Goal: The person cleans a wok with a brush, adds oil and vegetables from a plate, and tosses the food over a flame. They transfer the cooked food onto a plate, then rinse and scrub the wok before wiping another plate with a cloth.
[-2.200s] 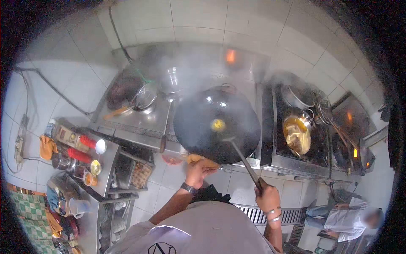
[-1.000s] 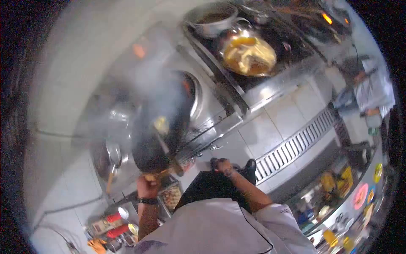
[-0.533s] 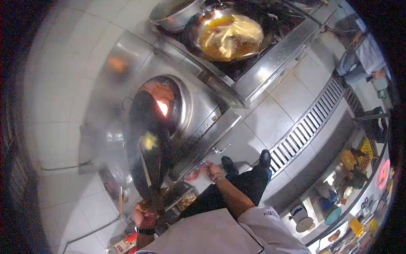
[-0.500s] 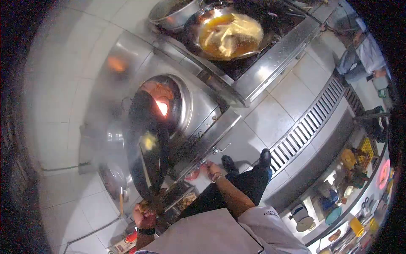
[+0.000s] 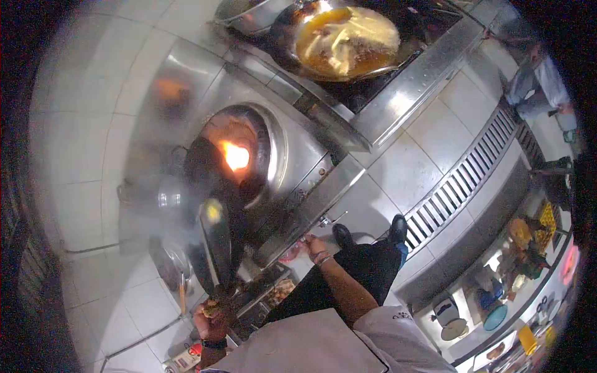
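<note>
My left hand (image 5: 210, 321), with a dark band on its wrist, is closed around the handle end of a dark wok (image 5: 214, 248); a yellowish-brown cloth (image 5: 212, 307) shows in the grip. Tilted steeply, the wok overlaps the left side of a round burner (image 5: 272, 143), where an orange flame (image 5: 236, 156) burns. A small yellow patch (image 5: 213, 211) shows on the wok's shiny surface. Down at the front edge of the stove, my right hand (image 5: 316, 246) has its fingers curled at a small fitting (image 5: 305, 239); what they hold is mostly hidden.
A large pan of bubbling oil with pale strips (image 5: 346, 46) sits on the upper stove, beside a metal pot (image 5: 249, 15). Left of the wok is a steaming metal vessel (image 5: 171, 199). A floor grate (image 5: 457, 183) and a shelf with bowls (image 5: 494, 317) lie to the right.
The wok has tipped further, showing a narrower face, and more of the flame is visible and brighter. The right hand stays at the stove's front edge. The view has shifted slightly.
</note>
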Action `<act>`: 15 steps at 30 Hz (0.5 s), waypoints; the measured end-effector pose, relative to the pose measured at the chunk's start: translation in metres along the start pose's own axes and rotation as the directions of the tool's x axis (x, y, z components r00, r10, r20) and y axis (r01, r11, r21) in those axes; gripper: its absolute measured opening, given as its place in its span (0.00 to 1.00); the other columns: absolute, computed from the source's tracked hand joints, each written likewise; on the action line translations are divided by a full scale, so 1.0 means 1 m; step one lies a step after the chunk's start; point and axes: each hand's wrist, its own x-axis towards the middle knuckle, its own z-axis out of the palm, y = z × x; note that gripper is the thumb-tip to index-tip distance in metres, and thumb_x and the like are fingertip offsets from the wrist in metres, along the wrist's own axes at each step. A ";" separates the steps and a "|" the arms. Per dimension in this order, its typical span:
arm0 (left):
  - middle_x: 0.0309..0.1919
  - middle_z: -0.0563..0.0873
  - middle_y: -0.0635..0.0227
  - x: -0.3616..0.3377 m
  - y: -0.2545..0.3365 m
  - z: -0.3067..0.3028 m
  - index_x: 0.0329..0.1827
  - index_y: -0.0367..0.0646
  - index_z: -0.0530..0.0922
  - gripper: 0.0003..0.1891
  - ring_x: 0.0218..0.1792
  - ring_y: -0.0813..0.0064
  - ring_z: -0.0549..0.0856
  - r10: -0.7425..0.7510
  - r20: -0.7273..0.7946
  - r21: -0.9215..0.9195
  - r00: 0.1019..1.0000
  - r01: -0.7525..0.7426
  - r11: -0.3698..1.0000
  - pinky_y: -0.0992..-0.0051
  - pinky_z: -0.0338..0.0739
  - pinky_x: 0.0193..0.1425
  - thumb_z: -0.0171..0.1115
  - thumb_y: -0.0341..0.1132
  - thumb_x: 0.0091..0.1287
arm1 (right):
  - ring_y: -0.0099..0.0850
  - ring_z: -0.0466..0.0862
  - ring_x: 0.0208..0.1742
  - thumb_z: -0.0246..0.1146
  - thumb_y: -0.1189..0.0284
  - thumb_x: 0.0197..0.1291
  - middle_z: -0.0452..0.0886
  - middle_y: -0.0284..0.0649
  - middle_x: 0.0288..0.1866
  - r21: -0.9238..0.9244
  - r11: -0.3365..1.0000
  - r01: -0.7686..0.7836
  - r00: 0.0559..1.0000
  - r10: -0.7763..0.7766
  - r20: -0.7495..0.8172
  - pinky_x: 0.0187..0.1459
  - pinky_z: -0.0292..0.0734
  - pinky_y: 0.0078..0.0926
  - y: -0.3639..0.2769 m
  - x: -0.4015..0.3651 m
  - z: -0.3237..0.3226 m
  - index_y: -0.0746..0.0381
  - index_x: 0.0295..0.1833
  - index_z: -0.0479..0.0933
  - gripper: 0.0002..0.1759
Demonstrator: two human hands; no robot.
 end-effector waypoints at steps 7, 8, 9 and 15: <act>0.18 0.74 0.71 0.005 0.002 -0.020 0.33 0.40 0.75 0.10 0.10 0.80 0.65 0.055 0.043 0.092 0.998 -0.059 0.994 0.78 0.62 0.15 0.53 0.38 0.58 | 0.39 0.83 0.40 0.55 0.74 0.65 0.78 0.45 0.44 -0.598 0.743 0.302 0.953 -0.227 0.200 0.41 0.85 0.31 0.024 0.035 -0.033 0.70 0.49 0.72 0.12; 0.18 0.74 0.71 0.004 0.001 -0.017 0.33 0.40 0.75 0.10 0.10 0.80 0.65 0.058 0.042 0.092 0.997 -0.062 0.994 0.78 0.62 0.15 0.53 0.38 0.58 | 0.40 0.83 0.40 0.54 0.74 0.65 0.78 0.44 0.43 -0.718 0.509 0.475 0.875 -0.362 0.322 0.40 0.85 0.32 0.026 0.036 -0.029 0.70 0.49 0.72 0.11; 0.18 0.74 0.71 0.003 0.000 -0.015 0.34 0.40 0.75 0.10 0.10 0.80 0.65 0.097 -0.051 0.147 0.994 -0.089 0.985 0.79 0.62 0.14 0.53 0.38 0.58 | 0.40 0.83 0.40 0.54 0.74 0.65 0.78 0.44 0.43 -0.718 0.509 0.475 0.875 -0.360 0.323 0.40 0.85 0.32 0.025 0.035 -0.029 0.70 0.49 0.72 0.11; 0.20 0.75 0.71 -0.004 0.005 -0.006 0.36 0.37 0.77 0.13 0.13 0.81 0.67 -0.026 -0.007 -0.005 1.000 0.026 1.000 0.81 0.61 0.14 0.52 0.38 0.60 | 0.39 0.83 0.42 0.55 0.73 0.65 0.78 0.43 0.42 -0.059 0.994 -0.090 0.990 0.082 -0.118 0.38 0.86 0.33 -0.026 -0.031 0.039 0.69 0.48 0.72 0.11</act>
